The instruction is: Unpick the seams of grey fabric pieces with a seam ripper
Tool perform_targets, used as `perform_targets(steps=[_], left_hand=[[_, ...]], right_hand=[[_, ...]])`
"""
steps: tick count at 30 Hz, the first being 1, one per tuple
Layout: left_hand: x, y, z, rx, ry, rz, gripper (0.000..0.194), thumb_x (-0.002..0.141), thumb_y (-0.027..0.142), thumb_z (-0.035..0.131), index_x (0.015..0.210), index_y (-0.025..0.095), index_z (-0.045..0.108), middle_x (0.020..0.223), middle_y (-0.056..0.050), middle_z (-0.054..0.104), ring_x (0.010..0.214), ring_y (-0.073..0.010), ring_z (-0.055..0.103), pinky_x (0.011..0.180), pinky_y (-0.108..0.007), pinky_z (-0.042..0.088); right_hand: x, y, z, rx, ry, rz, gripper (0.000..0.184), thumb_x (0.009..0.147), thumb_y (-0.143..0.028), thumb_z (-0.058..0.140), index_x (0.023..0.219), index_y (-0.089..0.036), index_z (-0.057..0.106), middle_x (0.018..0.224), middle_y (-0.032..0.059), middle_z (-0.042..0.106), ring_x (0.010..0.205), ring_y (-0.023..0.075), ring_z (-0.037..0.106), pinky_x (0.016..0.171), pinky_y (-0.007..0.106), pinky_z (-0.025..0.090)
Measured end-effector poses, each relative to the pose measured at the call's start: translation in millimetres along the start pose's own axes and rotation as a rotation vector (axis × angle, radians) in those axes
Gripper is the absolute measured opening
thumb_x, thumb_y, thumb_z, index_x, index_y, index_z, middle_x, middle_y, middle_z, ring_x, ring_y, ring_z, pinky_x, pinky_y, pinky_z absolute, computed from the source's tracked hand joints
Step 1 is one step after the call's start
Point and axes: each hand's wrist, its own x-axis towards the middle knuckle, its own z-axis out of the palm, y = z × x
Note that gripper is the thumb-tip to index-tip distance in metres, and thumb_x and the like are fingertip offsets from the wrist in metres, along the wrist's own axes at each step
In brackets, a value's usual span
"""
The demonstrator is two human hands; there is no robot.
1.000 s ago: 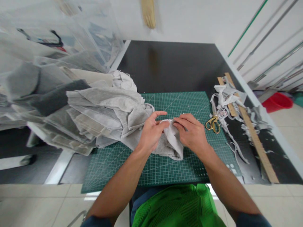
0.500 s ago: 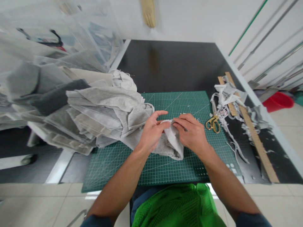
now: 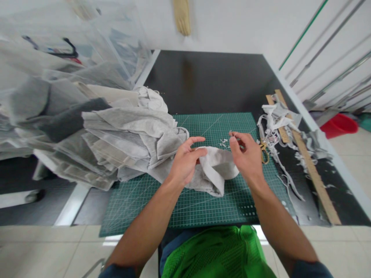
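My left hand [image 3: 185, 159] pinches the edge of a light grey knit fabric piece [image 3: 211, 173] between thumb and fingers, with the index finger stretched out. The cloth hangs in a loose fold over the green cutting mat [image 3: 208, 214]. To its right, my right hand [image 3: 247, 156] is raised above the mat, thumb and fingertips drawn together; what they pinch is too small to make out. Small white lint bits [image 3: 224, 143] lie on the mat between the hands. Gold-handled scissors [image 3: 264, 153] rest just beyond my right hand, partly hidden by it.
A large heap of grey fabric [image 3: 124, 127] covers the left side and overlaps the mat. Fabric scraps [image 3: 274, 119] and two wooden rulers [image 3: 314, 173] lie on the right of the black table [image 3: 220, 81]. A red bucket [image 3: 339, 125] stands beyond the right edge.
My right hand has moved right and slightly up, away from the fabric edge. The cloth has spread out rightward. My left hand keeps its hold in nearly the same place.
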Motion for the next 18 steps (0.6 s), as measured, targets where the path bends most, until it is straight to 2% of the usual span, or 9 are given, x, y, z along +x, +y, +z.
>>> perform_targets(steps=[3,6,10,12,15,18], left_hand=[[-0.6,0.3,0.1,0.0,0.007,0.023,0.044,0.071,0.018,0.077,0.113,0.02,0.065,0.068,0.002,0.065,0.056,-0.0115,0.056,0.056,-0.024,0.043],[-1.5,-0.3,0.3,0.019,-0.024,0.045,0.044,0.072,0.017,0.078,0.113,0.02,0.065,0.066,0.003,0.064,0.055,-0.0106,0.055,0.055,-0.022,0.042],[-2.2,-1.3,-0.4,0.088,-0.077,0.056,0.044,0.07,0.018,0.082,0.111,0.02,0.066,0.072,0.0,0.07,0.06,-0.0125,0.06,0.057,-0.023,0.045],[-1.4,-0.6,-2.0,0.112,-0.071,0.067,0.045,0.067,0.018,0.085,0.109,0.019,0.067,0.075,-0.001,0.071,0.062,-0.0129,0.062,0.059,-0.024,0.047],[1.1,2.0,-5.5,0.087,-0.038,0.083,0.047,0.064,0.016,0.086,0.106,0.018,0.066,0.077,-0.002,0.071,0.064,-0.0131,0.064,0.062,-0.025,0.049],[2.7,3.8,-7.3,0.029,-0.012,0.111,0.043,0.064,0.016,0.086,0.103,0.018,0.066,0.065,0.005,0.061,0.057,-0.0099,0.058,0.059,-0.023,0.046]], right_hand=[[-3.4,-7.0,1.9,0.043,-0.152,-0.076,0.027,0.092,-0.033,0.066,0.116,-0.023,0.072,0.113,0.008,0.071,0.092,0.0207,0.066,0.077,0.036,0.056],[-8.0,-15.4,5.0,0.064,-0.241,-0.089,0.033,0.086,-0.031,0.073,0.119,-0.024,0.072,0.103,0.0048,0.072,0.079,0.0172,0.063,0.072,0.033,0.054],[-9.1,-16.3,6.1,0.088,-0.268,-0.012,0.012,0.087,-0.031,0.073,0.092,-0.022,0.078,0.082,0.0019,0.071,0.07,0.0155,0.06,0.069,0.031,0.05],[-8.1,-14.3,5.0,0.124,-0.274,0.034,0.012,0.087,-0.031,0.072,0.084,-0.021,0.078,0.078,0.0017,0.071,0.069,0.0155,0.059,0.067,0.03,0.049],[-6.4,-12.9,2.4,0.191,-0.277,0.132,0.014,0.086,-0.032,0.072,0.083,-0.019,0.076,0.073,0.0008,0.069,0.063,0.0141,0.057,0.06,0.027,0.045],[-5.9,-15.0,0.0,0.252,-0.287,0.207,0.016,0.087,-0.034,0.072,0.083,-0.018,0.075,0.068,-0.0009,0.065,0.059,0.0122,0.052,0.055,0.025,0.04]])
